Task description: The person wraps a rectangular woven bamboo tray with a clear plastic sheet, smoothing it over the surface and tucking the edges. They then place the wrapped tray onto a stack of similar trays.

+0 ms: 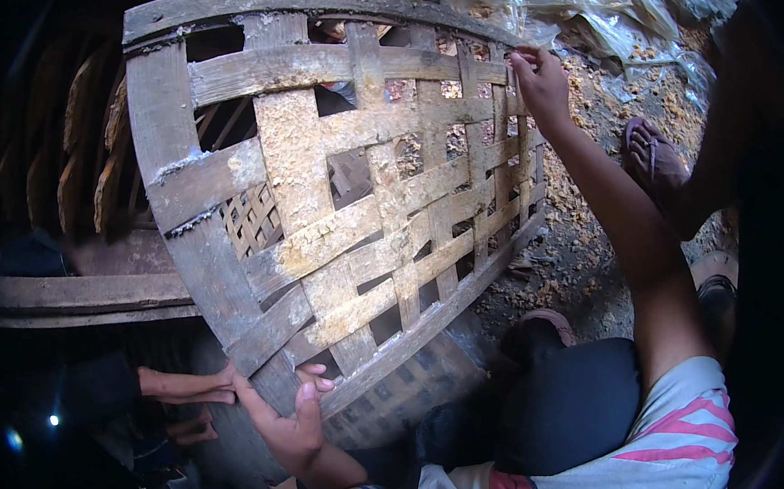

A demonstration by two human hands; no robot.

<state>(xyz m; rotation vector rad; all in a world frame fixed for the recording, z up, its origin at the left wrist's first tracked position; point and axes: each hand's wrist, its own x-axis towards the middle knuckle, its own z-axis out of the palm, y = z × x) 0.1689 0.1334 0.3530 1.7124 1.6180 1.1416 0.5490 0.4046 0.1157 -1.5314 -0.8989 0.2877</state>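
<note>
A woven panel of flat wooden or bamboo slats (395, 204) is tilted up before me. Pale yellowish residue crusts its strips, and its rim is of broader slats. My right hand (545, 85) pinches the rim at the upper right corner. At the lower left corner, my left hand (294, 428) grips the panel, its thumb on the near face and some fingertips showing by a gap in the weave.
Slatted racks (86, 134) stand behind at the left, above a wooden beam (89, 291). Crumbly residue (571, 216) covers the ground, beside crumpled plastic sheeting (585, 19). Another person's sandalled foot (657, 154) is at right; bare limbs (184, 387) show at lower left.
</note>
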